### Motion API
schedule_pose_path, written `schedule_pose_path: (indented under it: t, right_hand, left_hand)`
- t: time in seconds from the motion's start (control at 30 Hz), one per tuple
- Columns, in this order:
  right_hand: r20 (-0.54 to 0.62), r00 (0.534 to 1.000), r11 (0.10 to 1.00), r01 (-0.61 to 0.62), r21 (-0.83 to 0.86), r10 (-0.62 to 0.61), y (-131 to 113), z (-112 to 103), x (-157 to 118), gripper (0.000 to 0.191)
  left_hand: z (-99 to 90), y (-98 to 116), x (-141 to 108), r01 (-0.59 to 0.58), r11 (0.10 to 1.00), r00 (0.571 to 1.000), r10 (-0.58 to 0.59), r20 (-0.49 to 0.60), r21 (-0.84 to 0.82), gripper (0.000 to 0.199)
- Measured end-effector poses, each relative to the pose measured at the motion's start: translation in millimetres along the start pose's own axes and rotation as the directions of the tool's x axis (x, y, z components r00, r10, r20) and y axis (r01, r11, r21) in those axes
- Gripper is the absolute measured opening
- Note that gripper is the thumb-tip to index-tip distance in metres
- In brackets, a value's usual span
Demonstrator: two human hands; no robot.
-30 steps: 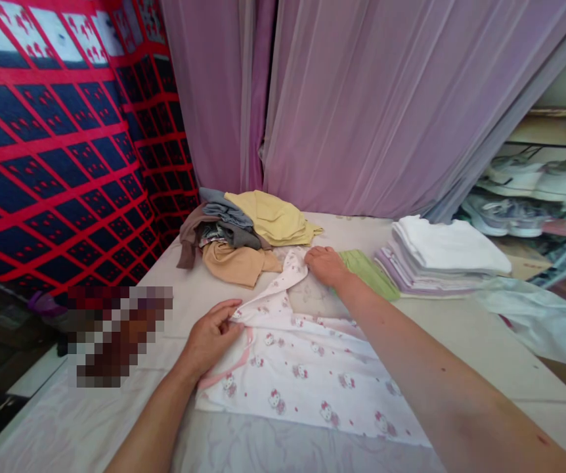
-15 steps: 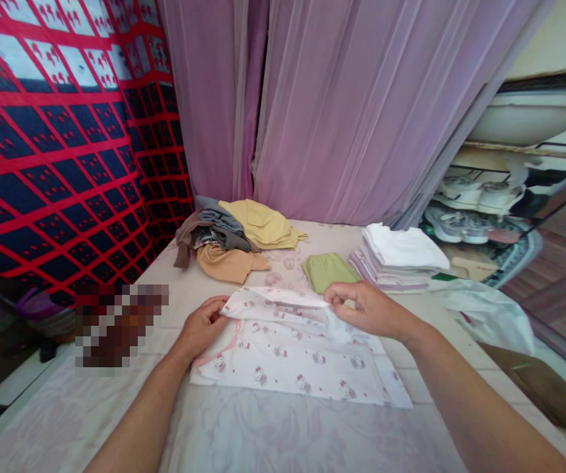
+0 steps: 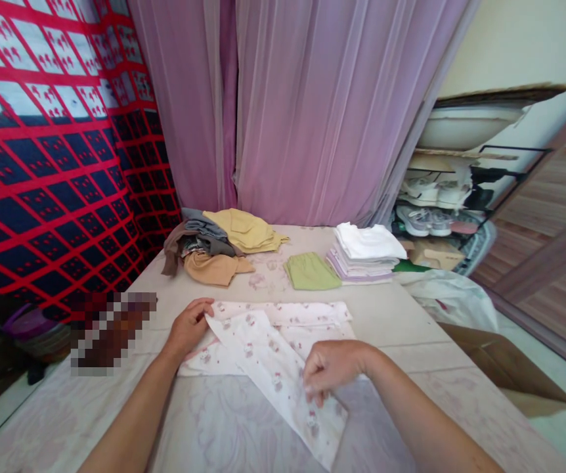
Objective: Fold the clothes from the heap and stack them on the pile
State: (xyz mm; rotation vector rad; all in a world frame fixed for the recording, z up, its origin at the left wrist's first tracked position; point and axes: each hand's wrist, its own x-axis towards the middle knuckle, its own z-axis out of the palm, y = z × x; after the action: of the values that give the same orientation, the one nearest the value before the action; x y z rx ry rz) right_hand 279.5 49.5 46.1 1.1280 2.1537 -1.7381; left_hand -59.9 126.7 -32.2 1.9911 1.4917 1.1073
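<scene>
A white pajama garment (image 3: 268, 341) with a small cartoon-cat print and pink trim lies flat on the bed before me. One long strip of it, a sleeve or a leg, slants across the rest down to the lower right. At the garment's upper left corner, my left hand (image 3: 193, 328) pinches the fabric. My right hand (image 3: 335, 368) is over the slanted strip, its fingers curled down on the cloth and slightly blurred. Beyond the garment sit folded green shorts (image 3: 311, 271), and to their right a stack of folded white and lilac clothes (image 3: 369, 246).
A loose heap of yellow, orange and grey clothes (image 3: 218, 246) lies at the far left of the bed (image 3: 204, 427). Purple curtains (image 3: 303, 112) hang behind. Shoes (image 3: 425, 220) on a rack, a plastic bag (image 3: 450, 295) and a cardboard box (image 3: 504, 361) are to the right.
My right hand has moved down and toward me, bringing the strip of garment from the upper edge into a downward slant. My left hand stays at the corner. The view has shifted right.
</scene>
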Motion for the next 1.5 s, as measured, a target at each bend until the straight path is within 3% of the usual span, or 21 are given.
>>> schedule_pose_path:
  t: [0.03, 0.07, 0.1, 0.17, 0.2, 0.23, 0.27, 0.3, 0.4, 0.5, 0.57, 0.8, 0.9, 1.0, 1.1, 1.23, 1.33, 1.43, 1.5]
  right_hand:
    - [-0.139, 0.990, 1.000, 0.002, -0.021, -0.005, 7.7, -7.3, -3.9, 0.030]
    - [-0.315, 0.949, 0.998, -0.018, -0.057, -0.001, 17.9, -16.2, -8.4, 0.030]
    - [-0.521, 0.853, 0.993, -0.067, -0.101, 0.005, 30.3, -25.9, -13.1, 0.031]
    - [-0.855, 0.516, 0.957, -0.267, -0.114, 0.042, 58.5, -44.3, -21.5, 0.030]
    - [-0.936, 0.340, 0.929, -0.367, -0.044, 0.090, 72.8, -51.7, -24.3, 0.032]
    - [-0.963, 0.233, 0.902, -0.432, 0.023, 0.136, 86.0, -57.5, -25.9, 0.035]
    - [-0.965, 0.188, 0.881, -0.468, 0.074, 0.181, 97.6, -61.4, -26.3, 0.038]
    - [-0.963, 0.168, 0.864, -0.494, 0.102, 0.210, 107.2, -63.7, -25.4, 0.040]
    - [-0.956, 0.174, 0.851, -0.512, 0.117, 0.237, 124.2, -64.0, -18.0, 0.042]
    - [-0.958, 0.190, 0.897, -0.426, 0.117, 0.215, 129.4, -62.4, -9.9, 0.043]
    - [-0.959, 0.208, 0.934, -0.340, 0.111, 0.190, 130.2, -62.1, -6.7, 0.045]
    - [-0.974, 0.186, 0.990, -0.072, 0.119, 0.130, 129.0, -58.1, 1.1, 0.050]
    - [-0.983, 0.111, 0.985, 0.074, 0.157, 0.148, 130.1, -55.1, 6.9, 0.046]
    - [-0.980, 0.035, 0.971, 0.133, 0.201, 0.198, 130.4, -52.2, 10.1, 0.039]
    - [-0.977, 0.017, 0.973, 0.084, 0.215, 0.214, 128.4, -49.9, 9.9, 0.038]
    - [-0.980, -0.001, 0.979, -0.021, 0.200, 0.200, 124.9, -48.5, 8.5, 0.039]
    - [-0.982, -0.017, 0.972, -0.141, 0.188, 0.188, 122.5, -47.6, 7.9, 0.038]
    - [-0.988, -0.042, 0.958, -0.243, 0.155, 0.149, 117.7, -46.2, 7.4, 0.039]
    - [-0.990, -0.036, 0.938, -0.317, 0.140, 0.136, 113.3, -45.1, 7.0, 0.040]
  left_hand:
    - [-0.8, -0.6, 0.2, -0.008, 1.000, 1.000, 0.008, -0.007, -0.011, 0.018]
    - [-1.6, -1.5, 0.4, -0.009, 1.000, 1.000, 0.008, -0.018, -0.024, 0.019]
    - [-2.4, -2.4, 0.3, 0.004, 0.999, 0.999, -0.006, -0.036, -0.041, 0.020]
    - [-3.8, -4.0, -0.5, 0.071, 0.993, 0.994, -0.078, -0.076, -0.094, 0.021]
    - [-4.5, -4.3, -1.2, 0.121, 0.985, 0.987, -0.132, -0.096, -0.120, 0.022]
    - [-5.3, -4.0, -1.8, 0.174, 0.975, 0.975, -0.190, -0.115, -0.135, 0.022]
    - [-6.0, -3.0, -2.4, 0.226, 0.965, 0.960, -0.243, -0.138, -0.131, 0.023]
    - [-6.8, -1.4, -2.8, 0.268, 0.958, 0.945, -0.282, -0.167, -0.105, 0.024]
    - [-8.8, 6.1, -2.5, 0.328, 0.942, 0.927, -0.306, -0.217, 0.071, 0.035]
    - [-9.7, 12.4, -0.6, 0.312, 0.924, 0.948, -0.287, -0.139, 0.220, 0.046]
    - [-9.8, 12.5, 0.6, 0.296, 0.928, 0.955, -0.287, -0.073, 0.228, 0.051]
    - [-6.9, -2.2, 4.5, 0.279, 0.960, 0.960, -0.278, 0.033, -0.032, 0.057]
    - [-4.0, 0.1, 8.2, 0.345, 0.922, 0.936, -0.351, -0.005, -0.178, 0.056]
    - [-1.1, 7.8, 12.8, 0.386, 0.856, 0.897, -0.436, -0.078, -0.344, 0.062]
    - [-0.3, 15.6, 18.4, 0.451, 0.805, 0.862, -0.505, -0.045, -0.386, 0.067]
    - [-1.4, 17.4, 24.8, 0.467, 0.843, 0.882, -0.467, 0.070, -0.268, 0.063]
    - [0.6, 9.8, 25.8, 0.419, 0.900, 0.907, -0.420, 0.017, -0.123, 0.053]
    - [4.6, 1.9, 24.5, 0.419, 0.908, 0.906, -0.417, -0.074, 0.009, 0.047]
    - [6.3, 0.5, 24.1, 0.420, 0.906, 0.904, -0.414, -0.109, 0.044, 0.045]
